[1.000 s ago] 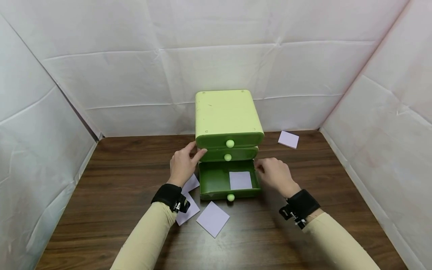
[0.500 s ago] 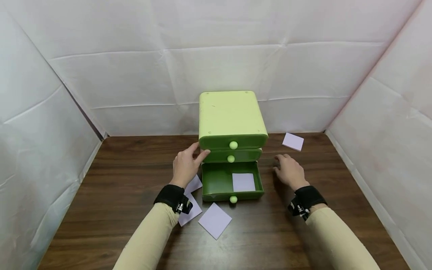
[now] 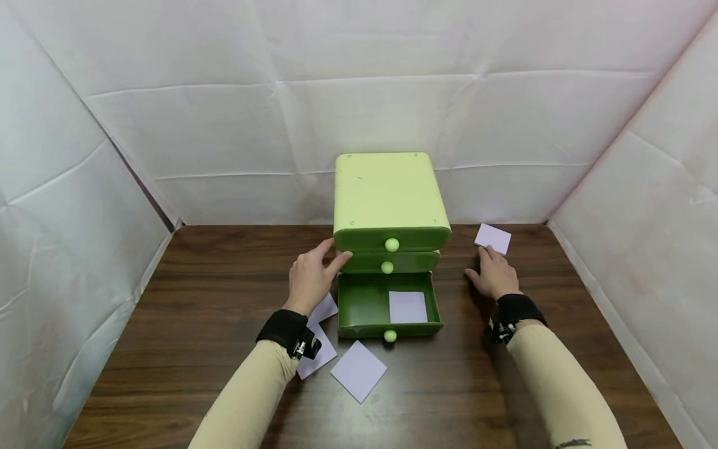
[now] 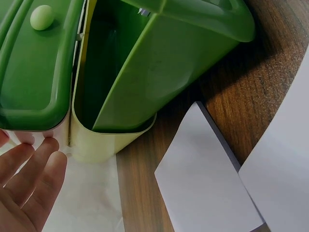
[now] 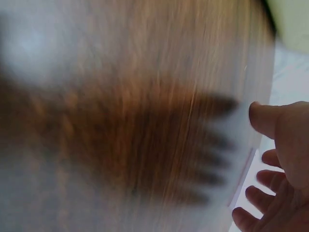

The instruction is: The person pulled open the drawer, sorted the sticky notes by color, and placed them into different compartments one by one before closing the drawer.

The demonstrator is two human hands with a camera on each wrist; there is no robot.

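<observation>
Wooden table [image 3: 224,386] | left hand [image 3: 310,279] flat on cabinet [image 3: 388,193] | right hand [image 3: 493,274] spread, wrist view blurred

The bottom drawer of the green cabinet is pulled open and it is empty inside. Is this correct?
Not quite. The bottom drawer of the green cabinet is pulled open, but it is not empty: a pale square paper note lies inside it, as the head view shows.

Right wrist view, motion-blurred: right hand [image 5: 282,169], fingers spread and relaxed, above brown wooden tabletop [image 5: 120,72]; its shadow [image 5: 159,145] falls on the wood.
</observation>
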